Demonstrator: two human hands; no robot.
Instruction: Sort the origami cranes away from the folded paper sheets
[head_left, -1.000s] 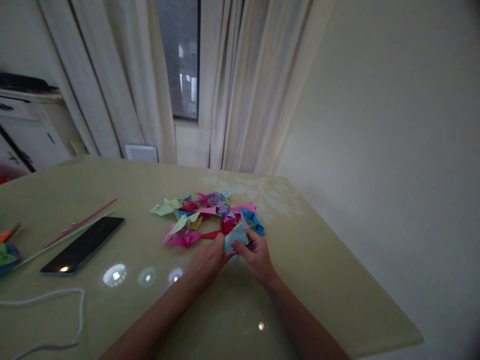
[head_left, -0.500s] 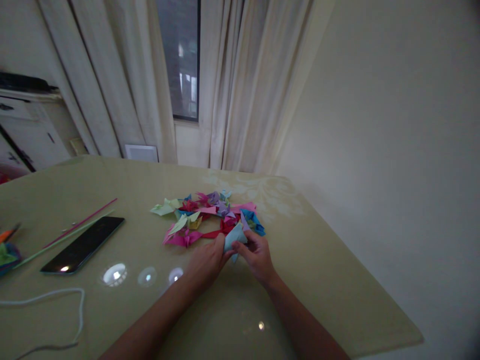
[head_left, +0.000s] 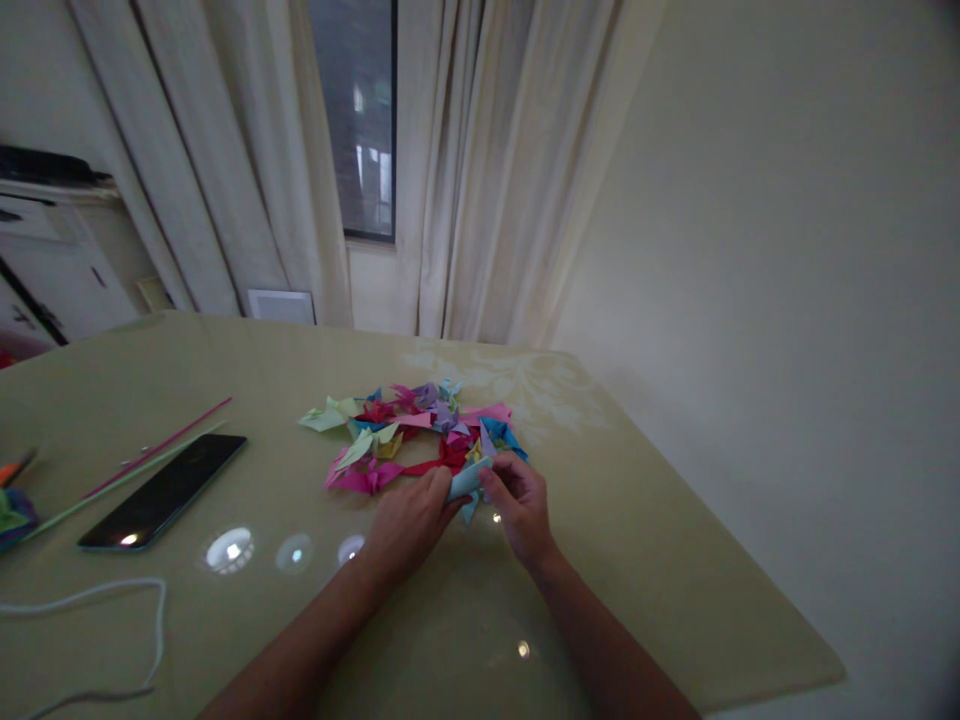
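My left hand (head_left: pixel 409 520) and my right hand (head_left: pixel 519 502) meet over the table and both pinch a small light blue folded paper (head_left: pixel 468 482). The paper lies low between the fingertips, just in front of a pile of colourful folded paper pieces (head_left: pixel 420 430) in pink, red, blue, purple and pale green. Both hands have their fingers closed on the blue paper.
A glossy yellow-green table (head_left: pixel 615 560) carries a dark phone (head_left: pixel 163 490) at the left, thin pink and green sticks (head_left: pixel 154 450) beside it and a white cable (head_left: pixel 105 600) at the near left. Curtains and a window stand behind; a wall is at the right.
The light blue paper has been folded flatter and now lies lower between my fingers. My right hand has shifted slightly up and over it.
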